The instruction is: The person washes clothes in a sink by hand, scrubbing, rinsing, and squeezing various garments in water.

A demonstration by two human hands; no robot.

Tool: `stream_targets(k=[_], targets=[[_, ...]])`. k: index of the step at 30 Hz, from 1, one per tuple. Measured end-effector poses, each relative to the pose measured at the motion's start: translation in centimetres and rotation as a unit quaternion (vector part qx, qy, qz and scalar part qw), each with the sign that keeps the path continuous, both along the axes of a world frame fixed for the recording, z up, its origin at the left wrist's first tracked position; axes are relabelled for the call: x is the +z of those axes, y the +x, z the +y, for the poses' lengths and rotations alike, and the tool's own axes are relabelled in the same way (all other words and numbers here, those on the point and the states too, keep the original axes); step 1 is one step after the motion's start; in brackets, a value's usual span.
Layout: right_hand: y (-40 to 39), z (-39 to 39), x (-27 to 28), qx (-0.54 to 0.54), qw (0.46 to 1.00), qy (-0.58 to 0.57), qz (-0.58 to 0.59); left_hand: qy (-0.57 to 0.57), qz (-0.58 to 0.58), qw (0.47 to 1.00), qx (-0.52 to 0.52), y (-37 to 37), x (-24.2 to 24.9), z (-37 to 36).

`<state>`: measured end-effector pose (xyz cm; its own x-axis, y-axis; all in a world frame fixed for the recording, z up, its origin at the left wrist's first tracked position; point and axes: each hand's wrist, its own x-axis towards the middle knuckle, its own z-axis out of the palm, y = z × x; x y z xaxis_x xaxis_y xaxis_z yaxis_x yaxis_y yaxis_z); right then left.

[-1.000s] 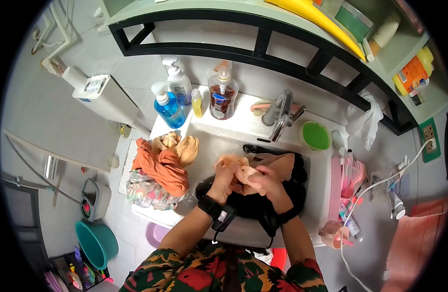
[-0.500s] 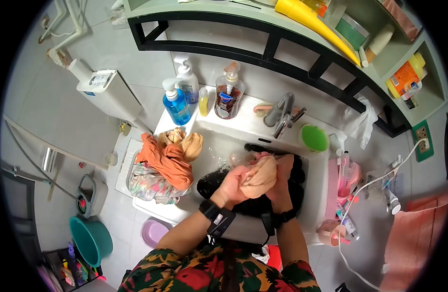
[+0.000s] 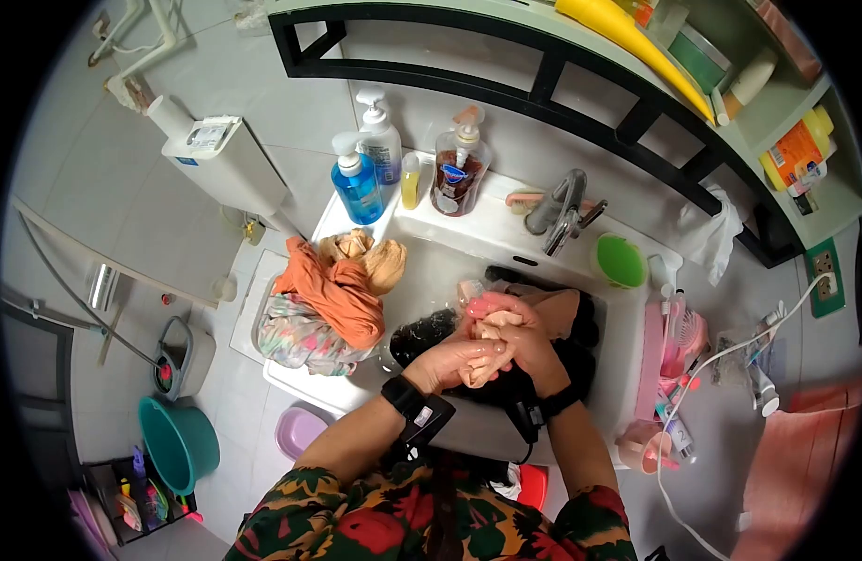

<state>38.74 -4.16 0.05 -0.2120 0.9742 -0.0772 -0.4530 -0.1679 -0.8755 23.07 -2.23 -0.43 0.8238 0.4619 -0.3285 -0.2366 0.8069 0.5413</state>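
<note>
Over the sink [image 3: 434, 259], my left hand [image 3: 446, 363] and my right hand [image 3: 536, 350] are closed together on a bunched, wet beige cloth [image 3: 485, 370]. Part of it squeezes out between the fingers. Beneath the hands lies soaked black clothing [image 3: 425, 335] in the basin, with suds along its left side. Another stretch of beige fabric [image 3: 556, 310] rests on the black clothing just behind my right hand. A pile on the sink's left ledge holds an orange garment [image 3: 330, 292], a floral garment [image 3: 304, 335] and a beige piece [image 3: 386, 266].
Behind the basin stand a faucet [image 3: 564, 213], a blue pump bottle [image 3: 358, 190], a dark red soap bottle [image 3: 459, 178] and a green cup [image 3: 621, 260]. A black-framed shelf [image 3: 431, 73] overhangs the sink. A white cable [image 3: 679, 393] hangs at the right; a teal basin [image 3: 178, 447] stands lower left.
My hands have squeezed the beige cloth into a tighter, smaller bunch, and the fingers now wrap further over it. The whole view has shifted slightly.
</note>
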Motion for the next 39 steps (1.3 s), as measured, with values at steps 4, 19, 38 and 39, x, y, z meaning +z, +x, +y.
stream_targets(k=[4, 19, 38, 39], targets=[[-1.2, 0.1, 1.6, 0.042, 0.998, -0.015, -0.047, 0.071, 0.02, 0.997, 0.034, 0.5, -1.8, -0.3], [-2.8, 0.6, -0.6, -0.251, 0.963, -0.043, -0.088, 0.291, 0.095, 0.947, 0.098, -0.1, -0.4, -0.1], [-3.0, -0.1, 2.0, 0.031, 0.995, -0.029, -0.094, 0.06, 0.143, 0.988, -0.012, 0.2, 1.9, -3.3], [-3.2, 0.1, 1.7, 0.01, 0.989, -0.023, -0.143, 0.097, 0.181, 0.979, 0.01, 0.3, 2.0, -3.4]])
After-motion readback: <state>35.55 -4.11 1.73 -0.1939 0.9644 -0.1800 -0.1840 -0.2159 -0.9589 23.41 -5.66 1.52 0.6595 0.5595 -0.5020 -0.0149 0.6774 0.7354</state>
